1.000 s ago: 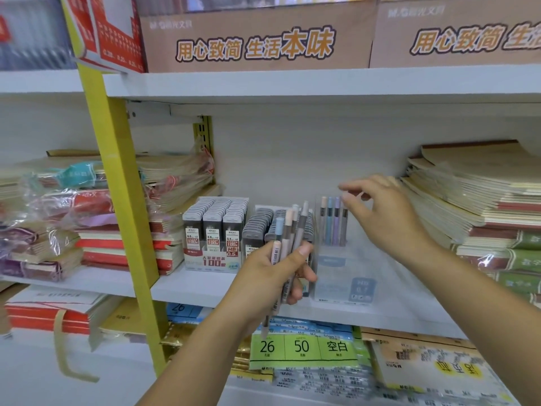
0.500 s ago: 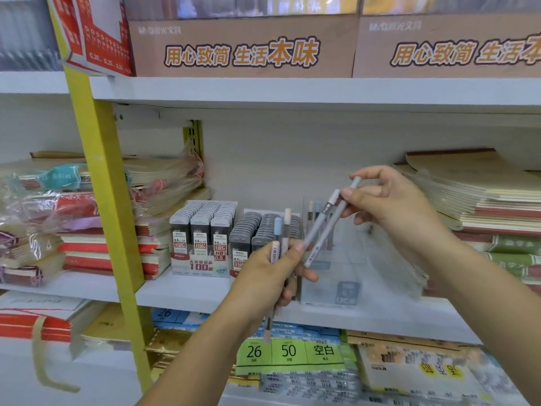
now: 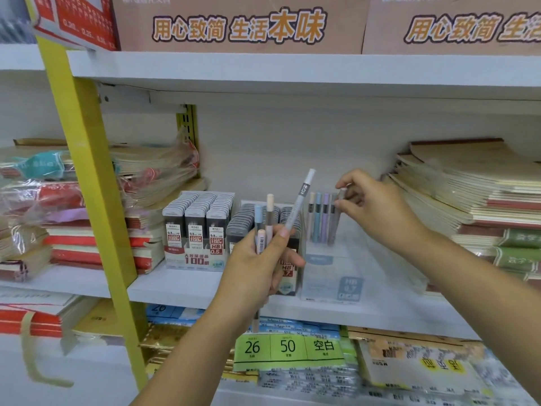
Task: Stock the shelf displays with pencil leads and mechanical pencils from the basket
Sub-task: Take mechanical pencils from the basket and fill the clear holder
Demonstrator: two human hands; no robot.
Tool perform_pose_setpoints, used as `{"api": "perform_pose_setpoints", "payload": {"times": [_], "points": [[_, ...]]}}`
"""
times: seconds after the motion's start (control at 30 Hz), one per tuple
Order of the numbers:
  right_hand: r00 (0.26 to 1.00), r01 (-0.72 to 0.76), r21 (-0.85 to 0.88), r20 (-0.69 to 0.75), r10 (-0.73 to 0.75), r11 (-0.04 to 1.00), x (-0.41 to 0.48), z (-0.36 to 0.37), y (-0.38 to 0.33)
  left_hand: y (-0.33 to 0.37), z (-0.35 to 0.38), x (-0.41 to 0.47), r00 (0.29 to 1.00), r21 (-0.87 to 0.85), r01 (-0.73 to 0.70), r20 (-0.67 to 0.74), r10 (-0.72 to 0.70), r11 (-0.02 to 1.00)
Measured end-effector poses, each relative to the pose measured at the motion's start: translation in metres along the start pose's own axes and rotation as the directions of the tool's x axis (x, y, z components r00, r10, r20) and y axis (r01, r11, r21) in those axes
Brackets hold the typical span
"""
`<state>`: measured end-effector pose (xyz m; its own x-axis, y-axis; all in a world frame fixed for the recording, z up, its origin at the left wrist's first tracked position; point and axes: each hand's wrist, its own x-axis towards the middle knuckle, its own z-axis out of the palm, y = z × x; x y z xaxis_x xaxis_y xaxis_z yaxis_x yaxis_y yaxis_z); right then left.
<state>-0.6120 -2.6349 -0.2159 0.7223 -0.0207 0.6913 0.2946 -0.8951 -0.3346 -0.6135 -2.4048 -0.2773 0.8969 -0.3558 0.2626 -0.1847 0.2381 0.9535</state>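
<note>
My left hand (image 3: 257,265) grips a small bunch of mechanical pencils (image 3: 268,221) in front of the middle shelf; a grey one sticks up and tilts right. My right hand (image 3: 371,206) pinches the top of a grey mechanical pencil (image 3: 336,212) that stands at the right end of a row of pastel pencils (image 3: 319,218) in a clear display box (image 3: 333,276). Left of the box stand two displays of pencil lead cases (image 3: 202,221), the nearer one partly hidden by my left hand. No basket is in view.
Stacks of notebooks (image 3: 474,200) lie right of the clear box, and wrapped notebook packs (image 3: 140,183) lie left of the lead displays. A yellow shelf upright (image 3: 90,183) runs down the left. Brown cartons (image 3: 240,24) sit on the shelf above; paper packs (image 3: 292,353) fill the shelf below.
My right hand took a grey pencil from the bunch in my left hand and carried it right into the clear box's row. My left hand kept the rest, shifting slightly.
</note>
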Motion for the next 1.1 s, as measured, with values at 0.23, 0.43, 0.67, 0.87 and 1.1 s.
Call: {"api": "perform_pose_setpoints", "payload": {"times": [0.23, 0.43, 0.67, 0.87, 1.1], "points": [[1.000, -0.015, -0.064, 0.004, 0.016, 0.998, 0.005, 0.002, 0.002, -0.001, -0.004, 0.001, 1.000, 0.007, 0.013, -0.013, -0.013, 1.000], [0.999, 0.021, -0.257, -0.040, -0.032, 0.966, 0.007, 0.007, -0.003, -0.002, -0.002, 0.001, 1.000, -0.008, 0.016, -0.001, -0.016, 1.000], [0.997, -0.039, -0.437, 0.046, 0.065, 0.899, 0.002, 0.008, -0.003, -0.003, -0.003, 0.000, 0.999, -0.029, 0.031, 0.015, -0.031, 0.999], [0.984, -0.178, 0.558, 0.080, 0.161, 0.810, -0.019, 0.000, -0.053, -0.001, 0.004, -0.003, 0.998, 0.008, 0.047, 0.044, -0.048, 0.999], [0.960, -0.088, 0.671, -0.140, 0.243, 0.736, -0.010, -0.034, -0.057, 0.001, 0.006, -0.011, 0.995, 0.062, 0.045, 0.082, -0.050, 0.997]]}}
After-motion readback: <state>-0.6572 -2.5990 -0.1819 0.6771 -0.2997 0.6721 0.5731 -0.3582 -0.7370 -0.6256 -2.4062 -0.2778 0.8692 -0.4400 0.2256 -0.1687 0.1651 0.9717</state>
